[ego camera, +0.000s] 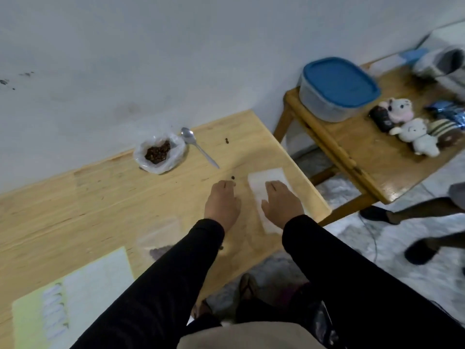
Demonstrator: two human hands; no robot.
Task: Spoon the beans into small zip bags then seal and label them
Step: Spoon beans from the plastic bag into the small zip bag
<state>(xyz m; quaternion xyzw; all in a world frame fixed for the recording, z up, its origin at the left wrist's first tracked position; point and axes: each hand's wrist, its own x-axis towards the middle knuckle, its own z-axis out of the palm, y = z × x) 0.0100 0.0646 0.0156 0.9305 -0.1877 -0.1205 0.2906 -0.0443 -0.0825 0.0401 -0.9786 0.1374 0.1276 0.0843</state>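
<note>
Right hand (281,202) lies flat, grip wide and fingers straight, pressing the stack of white zip bags (261,180) at the right edge of the surface (100,197). Left hand (222,201) sits just left of that stack, fingertips down beside one loose bean (233,177); whether its grip holds anything cannot be told. One open plastic bag of beans (158,153) stands beyond the stack, one spoon (198,147) just beside it. Two more loose beans (227,140) lie near the spoon. One filled zip bag (161,241) lies partly under the left sleeve. One label sheet (70,298) lies nearest the camera.
</note>
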